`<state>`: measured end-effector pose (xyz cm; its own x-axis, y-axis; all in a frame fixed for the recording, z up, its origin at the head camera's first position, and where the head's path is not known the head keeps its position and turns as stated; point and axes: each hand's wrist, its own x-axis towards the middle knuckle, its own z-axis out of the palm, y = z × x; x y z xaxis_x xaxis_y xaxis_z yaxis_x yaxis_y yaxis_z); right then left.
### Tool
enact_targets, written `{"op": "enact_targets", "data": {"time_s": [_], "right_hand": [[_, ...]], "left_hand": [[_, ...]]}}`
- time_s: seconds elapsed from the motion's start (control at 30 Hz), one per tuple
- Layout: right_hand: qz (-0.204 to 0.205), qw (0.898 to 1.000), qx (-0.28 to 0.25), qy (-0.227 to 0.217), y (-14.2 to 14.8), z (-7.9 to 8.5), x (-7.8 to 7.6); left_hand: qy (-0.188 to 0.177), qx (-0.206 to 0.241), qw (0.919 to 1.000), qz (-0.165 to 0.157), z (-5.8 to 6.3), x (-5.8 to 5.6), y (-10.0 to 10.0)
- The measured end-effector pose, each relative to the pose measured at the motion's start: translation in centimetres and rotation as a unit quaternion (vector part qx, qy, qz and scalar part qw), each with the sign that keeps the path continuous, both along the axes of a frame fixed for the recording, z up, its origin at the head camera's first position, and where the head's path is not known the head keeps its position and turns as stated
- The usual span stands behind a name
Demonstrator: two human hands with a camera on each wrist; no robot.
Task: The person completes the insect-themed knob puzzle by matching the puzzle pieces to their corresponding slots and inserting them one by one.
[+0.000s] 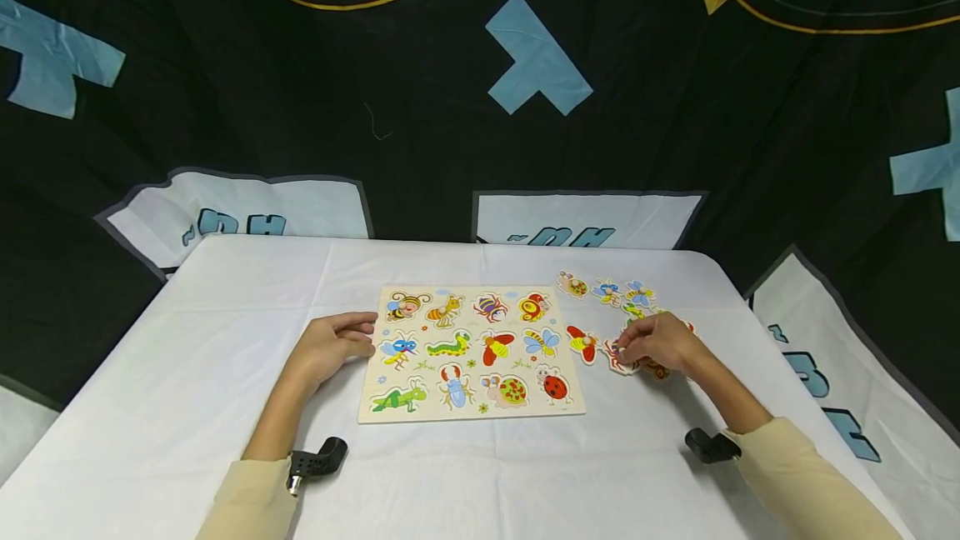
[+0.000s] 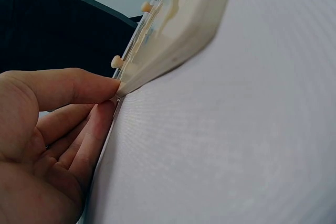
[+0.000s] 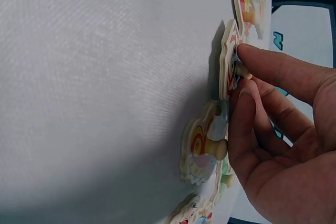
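Note:
A pale wooden puzzle board (image 1: 465,365) with pictures of insects lies flat on the table. My left hand (image 1: 324,346) is at its left side, thumb and fingertips touching the edge; small wooden knobs (image 2: 117,62) rise above the board in the left wrist view. To the board's right, my right hand (image 1: 660,340) pinches the round knob of a red-legged spider puzzle piece (image 3: 227,61), which stays close to the cloth. Left of that hand lies a red and yellow winged insect piece (image 1: 582,345). Another knobbed piece (image 3: 197,148) sits below my fingers in the right wrist view.
More loose pieces lie behind my right hand, including a snail (image 1: 573,285), a blue mosquito (image 1: 607,292) and a blue-winged insect (image 1: 640,293). Some are partly hidden by the hand. A white cloth (image 1: 255,298) covers the table, and a black curtain (image 1: 420,107) hangs behind.

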<state>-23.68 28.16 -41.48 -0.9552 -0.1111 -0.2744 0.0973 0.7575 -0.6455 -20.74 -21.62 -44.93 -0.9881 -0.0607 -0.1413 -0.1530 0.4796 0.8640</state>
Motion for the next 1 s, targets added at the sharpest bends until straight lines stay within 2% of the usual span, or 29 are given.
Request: {"op": "enact_targets", "data": {"time_s": [0.4,0.8,1.0], "right_hand": [[-0.008,1.0,0.003,-0.014,-0.4,0.9,-0.5],[-0.01,1.0,-0.023,-0.012,-1.6,1.3,-1.4],[-0.013,0.999,-0.043,0.003,-2.7,1.2,-2.0]], "left_hand": [[0.003,-0.003,1.0,-0.001,0.1,0.0,0.0],[0.004,0.002,1.0,0.001,-0.1,0.0,0.1],[0.006,0.002,1.0,0.003,-0.2,0.0,0.1]]}}
